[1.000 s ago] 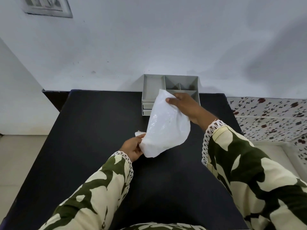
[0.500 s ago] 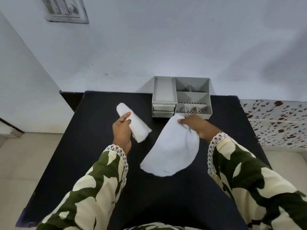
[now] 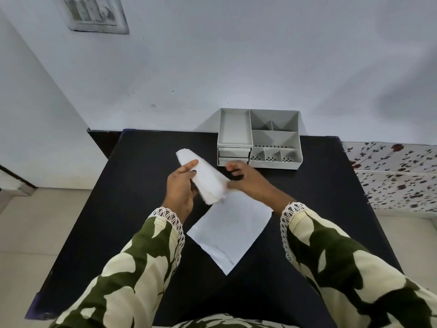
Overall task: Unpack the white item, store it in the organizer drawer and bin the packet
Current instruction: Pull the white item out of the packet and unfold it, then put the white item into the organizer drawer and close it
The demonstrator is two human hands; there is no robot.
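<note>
My left hand grips a rolled white item held above the black table. My right hand is right beside the item's near end, fingers curled, touching it or nearly so; I cannot tell whether it grips it. The empty white packet lies flat on the table below both hands, released. The grey organizer stands at the table's far edge, its two small drawers at the lower left of it, both closed.
A white wall rises behind the table, with a switch plate at upper left. A floral-patterned surface lies to the right. Pale floor shows on the left. No bin is in view.
The right hand let the packet go; it now lies flat on the table. That hand moved up to the white item, which the left hand brought toward the middle.
</note>
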